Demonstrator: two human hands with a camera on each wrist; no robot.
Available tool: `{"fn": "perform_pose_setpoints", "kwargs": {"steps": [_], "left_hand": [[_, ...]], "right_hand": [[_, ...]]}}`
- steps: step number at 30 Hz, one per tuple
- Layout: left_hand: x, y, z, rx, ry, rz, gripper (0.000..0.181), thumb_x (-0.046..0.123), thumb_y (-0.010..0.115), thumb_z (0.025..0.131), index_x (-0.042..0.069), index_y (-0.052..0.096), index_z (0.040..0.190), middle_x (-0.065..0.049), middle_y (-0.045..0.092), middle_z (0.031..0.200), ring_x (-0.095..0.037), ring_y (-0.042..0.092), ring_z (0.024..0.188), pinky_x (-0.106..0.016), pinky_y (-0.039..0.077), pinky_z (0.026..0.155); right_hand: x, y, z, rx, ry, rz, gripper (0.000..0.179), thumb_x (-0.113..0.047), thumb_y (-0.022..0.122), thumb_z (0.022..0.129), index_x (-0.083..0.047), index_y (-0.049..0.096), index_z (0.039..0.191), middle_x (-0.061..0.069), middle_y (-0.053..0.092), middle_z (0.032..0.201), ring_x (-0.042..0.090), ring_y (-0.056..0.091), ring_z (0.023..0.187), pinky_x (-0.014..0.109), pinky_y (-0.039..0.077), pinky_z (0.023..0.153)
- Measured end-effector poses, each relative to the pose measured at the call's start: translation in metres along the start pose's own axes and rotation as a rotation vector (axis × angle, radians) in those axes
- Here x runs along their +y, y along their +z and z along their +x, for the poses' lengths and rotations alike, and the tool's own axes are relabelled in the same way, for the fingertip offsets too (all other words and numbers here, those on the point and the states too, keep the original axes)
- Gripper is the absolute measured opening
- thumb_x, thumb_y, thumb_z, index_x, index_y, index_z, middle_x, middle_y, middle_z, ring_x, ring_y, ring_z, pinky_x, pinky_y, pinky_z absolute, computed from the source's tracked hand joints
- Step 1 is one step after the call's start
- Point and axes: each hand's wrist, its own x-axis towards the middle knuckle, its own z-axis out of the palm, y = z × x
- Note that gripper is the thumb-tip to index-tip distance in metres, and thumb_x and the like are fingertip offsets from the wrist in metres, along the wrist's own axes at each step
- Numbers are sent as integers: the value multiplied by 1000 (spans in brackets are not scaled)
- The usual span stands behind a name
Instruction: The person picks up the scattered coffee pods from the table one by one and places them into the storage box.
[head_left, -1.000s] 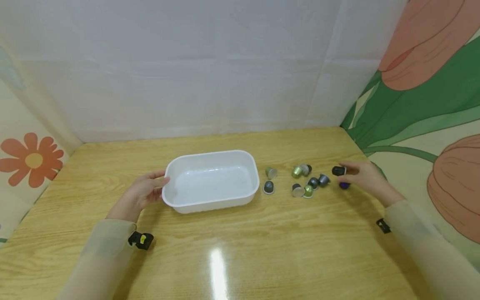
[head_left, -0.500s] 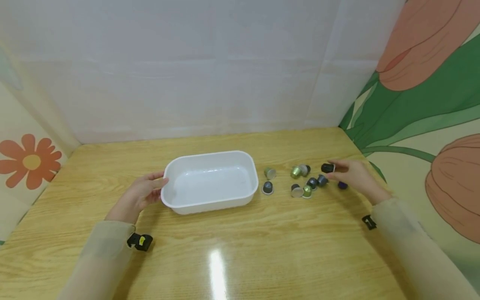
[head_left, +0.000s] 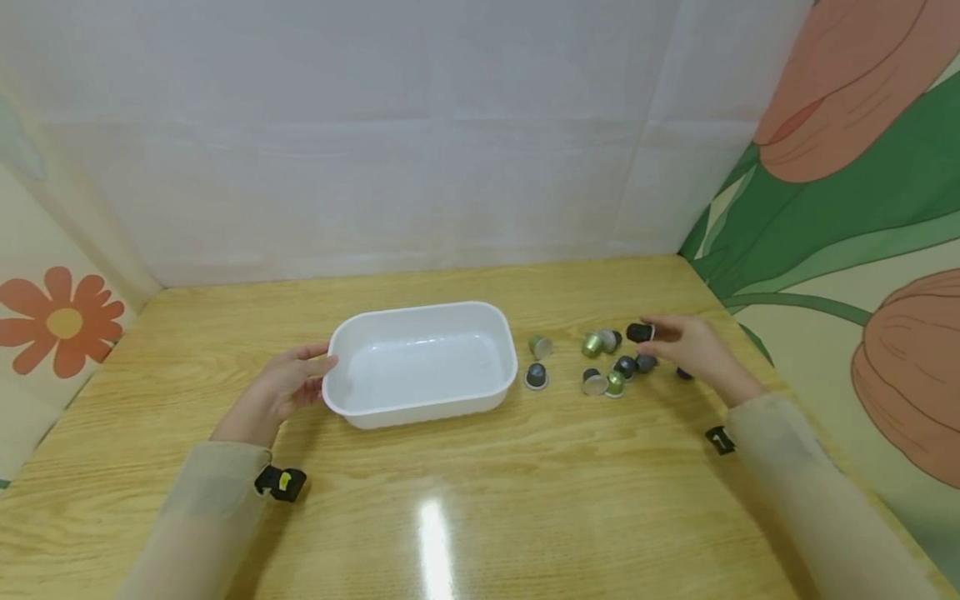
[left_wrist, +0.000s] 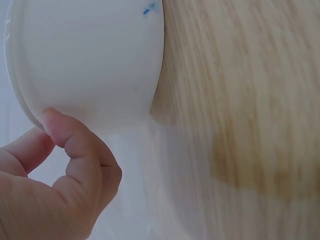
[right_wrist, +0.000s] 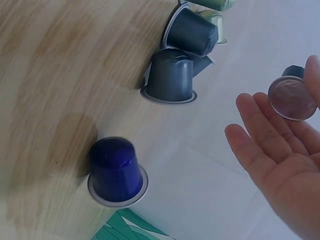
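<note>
My left hand (head_left: 288, 387) pinches the left end of a white rectangular tub (head_left: 423, 410). In the left wrist view, thumb and fingers grip the tub's rim (left_wrist: 20, 95). Over on the right, my right hand (head_left: 693, 350) holds a black coffee capsule (head_left: 640, 332) between thumb and fingertips, above the other capsules. Its foil lid faces the right wrist camera, with the other fingers (right_wrist: 260, 125) stretched out below it. A dark blue capsule (right_wrist: 116, 172) stands on its lid on the table, nearest the right hand's wrist, and a dark grey capsule (right_wrist: 171, 77) stands farther along.
Several loose capsules lie right of the tub, among them a green one (head_left: 615, 382), a gold-green one (head_left: 592, 344) and a dark one (head_left: 536, 375). The wooden table (head_left: 360, 517) meets a white cloth backdrop (head_left: 375, 192) at the back.
My right hand has moved left with the black capsule, away from the blue one and over the dark grey ones. The left hand and the tub have stayed put.
</note>
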Motion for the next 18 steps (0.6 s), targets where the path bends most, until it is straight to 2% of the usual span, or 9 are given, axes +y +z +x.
{"fn": "perform_pose_setpoints", "kwargs": {"steps": [6,7,10,18], "left_hand": [[0,0,1,-2,4,4,65,17,64,100,0,32,154,4,60,88,-10,57,74,-22,54,65],[1,2,0,3,1,20,68,17,61,101,0,25,156,5,59,88,-10,56,75,-22,53,65],[3,5,-2,16,-10,18,66,15,58,103,0,23,157,7,58,87,-9,56,74,-21,53,64],[5,6,-6,27,-12,66,66,17,56,104,0,22,157,7,57,89,-9,54,75,-20,52,64]], "right_hand": [[-9,7,4,2,-29,43,60,-21,70,96,6,47,145,31,59,131,43,59,118,53,50,98],[-10,8,5,3,-35,48,60,-20,70,96,6,47,145,31,60,130,42,60,118,53,50,98],[-14,10,6,3,-47,61,58,-18,70,96,5,47,145,30,60,130,42,60,117,52,51,98],[-22,15,12,-7,-50,67,59,-19,71,96,1,48,146,28,62,129,40,60,118,53,49,100]]}}
